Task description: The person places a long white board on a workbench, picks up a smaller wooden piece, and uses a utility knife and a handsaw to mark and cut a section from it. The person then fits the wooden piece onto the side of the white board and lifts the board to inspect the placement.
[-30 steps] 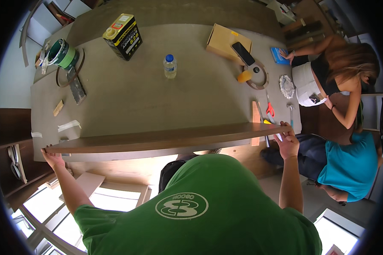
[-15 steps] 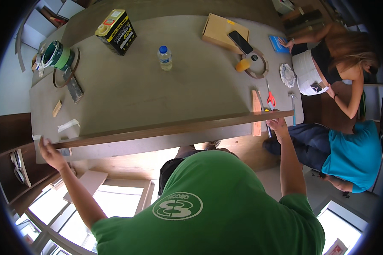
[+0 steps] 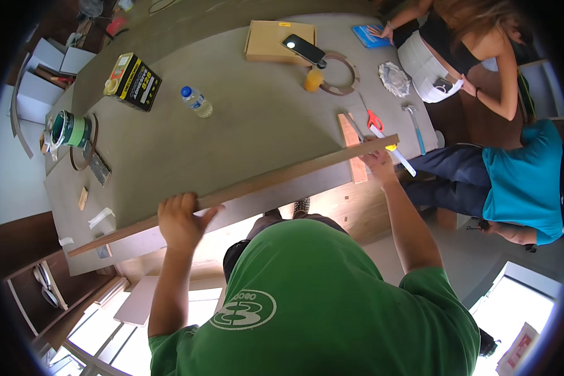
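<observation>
A long, narrow brown wooden strip (image 3: 282, 176) runs slantwise along the near edge of the table (image 3: 244, 141), its right end farther from me. My left hand (image 3: 180, 220) is closed over it left of the middle, fingers on top and thumb sticking out to the right. Near the right end, my right hand (image 3: 380, 167) grips the strip from the near side, its fingers partly hidden. Just beyond that hand lie a flat reddish wooden piece (image 3: 353, 150), red-handled scissors (image 3: 374, 121) and a long pale blade-like tool (image 3: 404, 162) with a yellow part.
A black and yellow can (image 3: 133, 81), a water bottle (image 3: 197, 102), and a cardboard box (image 3: 266, 41) with a phone (image 3: 303, 49) stand farther back. A hammer (image 3: 415, 128) lies at right. Two people, one in a turquoise shirt (image 3: 523, 178), are beyond the right edge.
My left hand has moved from the strip's left end toward its middle. The strip now slants more, and the whole view has turned, with table items appearing shifted left.
</observation>
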`<state>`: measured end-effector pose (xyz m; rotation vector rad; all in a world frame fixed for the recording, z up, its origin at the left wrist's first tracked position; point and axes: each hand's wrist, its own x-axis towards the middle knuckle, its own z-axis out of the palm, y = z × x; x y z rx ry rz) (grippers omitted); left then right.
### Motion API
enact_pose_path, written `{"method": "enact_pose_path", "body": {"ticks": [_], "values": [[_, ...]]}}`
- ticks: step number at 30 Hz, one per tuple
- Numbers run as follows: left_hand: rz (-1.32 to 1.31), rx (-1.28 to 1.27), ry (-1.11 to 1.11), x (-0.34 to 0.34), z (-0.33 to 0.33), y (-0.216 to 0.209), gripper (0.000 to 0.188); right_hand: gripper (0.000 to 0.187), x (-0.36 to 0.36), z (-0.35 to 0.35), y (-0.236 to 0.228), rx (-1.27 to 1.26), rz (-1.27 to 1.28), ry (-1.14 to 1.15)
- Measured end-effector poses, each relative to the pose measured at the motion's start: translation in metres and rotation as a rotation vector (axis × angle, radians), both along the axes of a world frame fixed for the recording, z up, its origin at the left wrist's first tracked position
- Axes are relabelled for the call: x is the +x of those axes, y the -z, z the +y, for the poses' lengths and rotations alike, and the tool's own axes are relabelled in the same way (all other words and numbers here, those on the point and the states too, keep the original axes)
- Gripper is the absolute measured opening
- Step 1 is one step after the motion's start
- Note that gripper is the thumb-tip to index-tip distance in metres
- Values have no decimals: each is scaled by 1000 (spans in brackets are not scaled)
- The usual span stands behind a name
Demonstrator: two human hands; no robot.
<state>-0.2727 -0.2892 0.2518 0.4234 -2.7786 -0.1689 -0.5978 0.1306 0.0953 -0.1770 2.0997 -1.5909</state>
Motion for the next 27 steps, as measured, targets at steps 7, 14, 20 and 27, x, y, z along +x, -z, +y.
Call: {"method": "enact_pose_path", "body": {"ticks": [7, 14, 20, 27], "values": [[50, -171, 23, -15, -29, 16, 66, 85, -3, 1, -7, 96, 210, -13], [47, -136, 20, -8, -26, -50, 71, 61, 70, 67, 31, 85, -660, -21], [63, 128, -58, -21, -10, -135, 74, 100, 114, -17, -8, -507, -756, -479], [-20, 190, 111, -86, -9, -167, 72, 63, 134, -61, -9, -861, -936, -332]]}}
